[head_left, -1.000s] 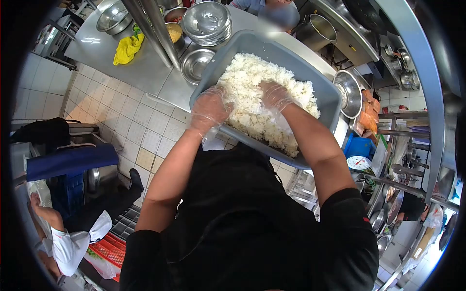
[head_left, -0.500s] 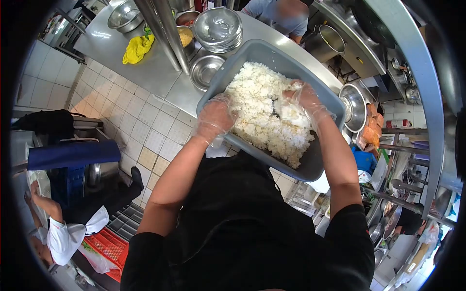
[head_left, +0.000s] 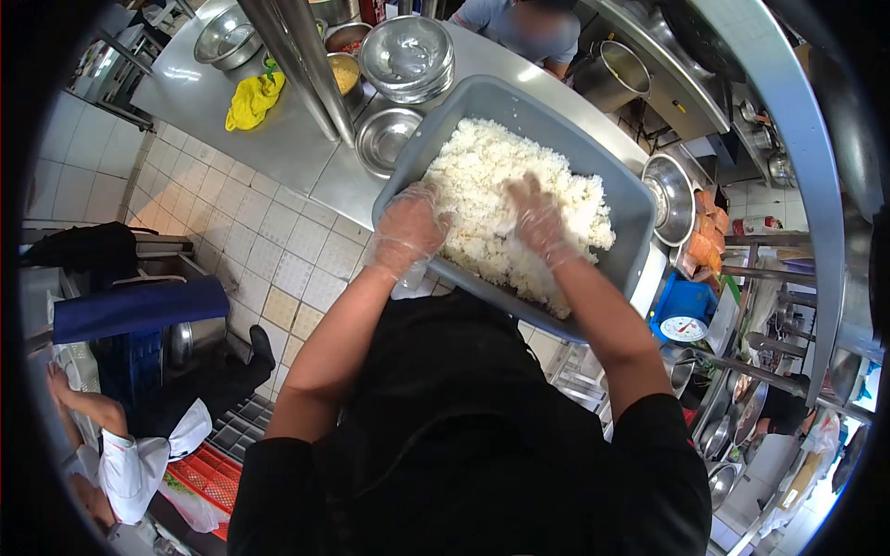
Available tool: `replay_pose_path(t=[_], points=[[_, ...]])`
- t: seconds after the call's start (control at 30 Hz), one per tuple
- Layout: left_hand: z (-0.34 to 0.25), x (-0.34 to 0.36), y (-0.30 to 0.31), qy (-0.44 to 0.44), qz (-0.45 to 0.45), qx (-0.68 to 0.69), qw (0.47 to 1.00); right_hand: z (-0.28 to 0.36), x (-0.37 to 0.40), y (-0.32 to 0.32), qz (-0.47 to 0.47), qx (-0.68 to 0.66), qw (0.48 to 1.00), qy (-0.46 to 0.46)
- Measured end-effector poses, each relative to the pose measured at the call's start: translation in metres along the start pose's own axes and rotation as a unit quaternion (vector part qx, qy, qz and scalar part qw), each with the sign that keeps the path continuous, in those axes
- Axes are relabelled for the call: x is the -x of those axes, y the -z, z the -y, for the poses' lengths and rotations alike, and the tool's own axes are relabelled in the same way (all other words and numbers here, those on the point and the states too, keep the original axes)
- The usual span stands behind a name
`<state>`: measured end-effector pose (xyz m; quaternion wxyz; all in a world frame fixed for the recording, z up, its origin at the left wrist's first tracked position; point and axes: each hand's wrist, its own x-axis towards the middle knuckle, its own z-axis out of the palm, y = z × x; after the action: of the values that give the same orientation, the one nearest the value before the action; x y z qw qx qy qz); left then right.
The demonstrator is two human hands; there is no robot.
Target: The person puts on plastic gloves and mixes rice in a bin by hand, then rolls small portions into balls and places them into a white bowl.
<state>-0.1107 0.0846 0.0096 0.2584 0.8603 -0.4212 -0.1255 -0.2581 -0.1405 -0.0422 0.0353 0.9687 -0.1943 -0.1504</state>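
A grey rectangular tub [head_left: 623, 197] stands at the edge of the steel counter, with a thick bed of white rice [head_left: 501, 157] in it. My left hand [head_left: 411, 227], in a clear plastic glove, is at the tub's near left wall, its curled fingers touching the rice; what they hold, if anything, is hidden. My right hand [head_left: 538, 218], gloved too, lies over the middle of the rice with its fingers spread and slightly blurred.
Steel bowls [head_left: 387, 139] and a yellow cloth [head_left: 255, 100] lie on the counter. Right of the tub are a metal colander [head_left: 669, 199], orange blocks [head_left: 706, 236] and a blue scale [head_left: 684, 301]. One person [head_left: 528, 32] is across the counter, another [head_left: 134, 463] at lower left.
My right hand has moved left from the right part of the rice to its middle, and its fingers have spread. Rice now fills the gap there. My left hand has barely moved.
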Motion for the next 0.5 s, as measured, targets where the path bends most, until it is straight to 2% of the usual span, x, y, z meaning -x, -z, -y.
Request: replay_pose_path(t=[0.03, 0.07, 0.1, 0.17, 0.2, 0.3, 0.37, 0.5], points=[[-0.001, 0.004, 0.002, 0.002, 0.004, -0.001, 1.0, -0.009, -0.007, -0.003, 0.004, -0.037, 0.999, 0.0], [0.0, 0.001, 0.005, -0.005, 0.01, -0.006, 1.0, -0.018, -0.015, -0.006, -0.11, -0.117, 0.987, 0.027], [0.0, -0.001, 0.005, -0.012, 0.019, -0.008, 1.0, -0.024, -0.021, 0.002, -0.111, -0.116, 0.987, 0.028], [-0.001, 0.001, 0.001, -0.001, 0.026, 0.001, 1.0, -0.028, -0.017, 0.02, -0.123, -0.365, 0.923, -0.002], [0.0, -0.002, 0.001, 0.006, 0.021, 0.005, 1.0, -0.031, -0.018, 0.022, -0.133, -0.398, 0.907, 0.005], [0.004, -0.003, 0.001, -0.02, -0.008, 0.024, 0.999, -0.032, -0.012, 0.022, -0.133, -0.38, 0.915, -0.037], [0.002, 0.001, -0.002, -0.009, -0.013, 0.022, 1.0, -0.034, -0.007, 0.014, -0.151, -0.372, 0.916, -0.017], [0.003, 0.0, -0.002, -0.008, -0.032, 0.025, 0.999, -0.034, -0.003, 0.026, -0.113, -0.439, 0.891, -0.027]])
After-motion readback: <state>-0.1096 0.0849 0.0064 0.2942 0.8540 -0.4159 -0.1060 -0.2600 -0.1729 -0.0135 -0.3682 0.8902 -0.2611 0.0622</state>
